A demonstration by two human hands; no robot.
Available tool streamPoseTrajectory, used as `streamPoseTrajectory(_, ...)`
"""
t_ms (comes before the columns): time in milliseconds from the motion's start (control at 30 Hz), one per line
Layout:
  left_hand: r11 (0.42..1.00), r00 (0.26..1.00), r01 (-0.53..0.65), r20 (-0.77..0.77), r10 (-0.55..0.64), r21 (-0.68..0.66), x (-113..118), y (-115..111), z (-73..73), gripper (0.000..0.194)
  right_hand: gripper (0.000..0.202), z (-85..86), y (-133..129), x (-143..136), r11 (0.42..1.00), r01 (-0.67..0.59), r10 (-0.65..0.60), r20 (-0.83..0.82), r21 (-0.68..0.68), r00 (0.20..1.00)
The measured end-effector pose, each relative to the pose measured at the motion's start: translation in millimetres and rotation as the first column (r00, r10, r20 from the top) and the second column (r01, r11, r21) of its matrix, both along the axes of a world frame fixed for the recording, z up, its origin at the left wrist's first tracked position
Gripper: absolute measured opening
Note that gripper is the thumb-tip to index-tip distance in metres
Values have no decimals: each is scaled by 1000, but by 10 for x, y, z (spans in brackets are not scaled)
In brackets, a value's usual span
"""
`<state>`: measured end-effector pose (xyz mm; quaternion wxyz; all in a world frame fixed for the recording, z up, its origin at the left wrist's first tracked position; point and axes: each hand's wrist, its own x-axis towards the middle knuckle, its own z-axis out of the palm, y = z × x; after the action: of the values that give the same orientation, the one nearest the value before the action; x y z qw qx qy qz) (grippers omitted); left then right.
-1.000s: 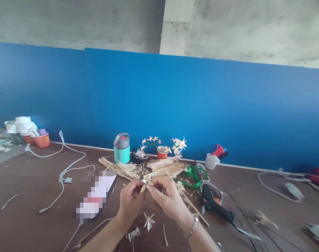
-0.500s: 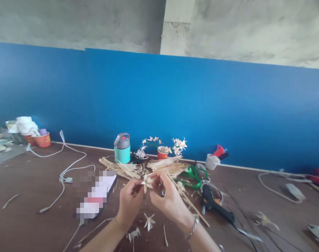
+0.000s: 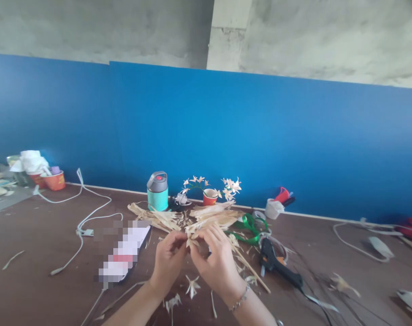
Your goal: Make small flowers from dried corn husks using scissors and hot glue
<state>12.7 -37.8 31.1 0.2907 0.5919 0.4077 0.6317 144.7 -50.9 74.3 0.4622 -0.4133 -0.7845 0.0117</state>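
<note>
A small cream flower (image 3: 191, 241) with pointed petals is pinched between my two hands above the middle of the brown table. My left hand (image 3: 169, 260) holds it from the left with thumb and fingers. From the right, my right hand (image 3: 215, 259) grips it with the thumb below and fingers above, covering part of the petals. Another cream flower (image 3: 192, 286) lies on the table just below my hands, beside a torn pale piece (image 3: 173, 303). Dried husk sheets (image 3: 216, 216) are spread behind my hands.
A black glue gun (image 3: 280, 267) and green ribbon (image 3: 249, 228) lie to the right. A phone (image 3: 126, 251) with a cable is at the left. Behind stand a teal flask (image 3: 157, 198), a red cup (image 3: 210, 197) by flower sprays, and a white cup (image 3: 274, 208).
My right hand has shifted slightly left and closed further round the flower, which now shows fewer petals. My left hand has barely moved.
</note>
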Motion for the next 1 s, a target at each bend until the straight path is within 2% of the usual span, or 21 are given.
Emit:
streamPoseTrajectory(133,996,996,84,38,-83,-24,-13,-13,15,9,10,12,10,24,1000,-19,19,-15,-2,1000)
streamPoseTrajectory(300,981,980,187,69,-184,-41,-18,-20,28,13,8,50,28,68,992,-99,93,-72,-81,993)
streamPoseTrajectory(533,985,983,164,89,-160,-50,-2,5,29,11,9,121,27,87,957,-137,101,-148,-254,984)
streamPoseTrajectory(600,989,986,147,88,-144,-34,-3,12,22,9,9,157,18,97,914,-166,99,-195,-370,976)
streamPoseTrajectory(700,990,987,139,81,-136,-27,-9,18,0,7,3,203,13,123,776,-291,119,-324,-560,939)
streamPoseTrajectory(767,989,987,143,82,-141,-29,-12,20,-17,6,12,211,22,139,704,-354,98,-410,-615,907)
streamPoseTrajectory(900,986,981,163,108,-161,-16,-5,18,-29,6,18,196,48,138,639,-429,82,-498,-639,863)
streamPoseTrajectory(1000,980,972,198,131,-197,8,6,12,-10,7,16,198,44,117,629,-466,97,-532,-622,841)
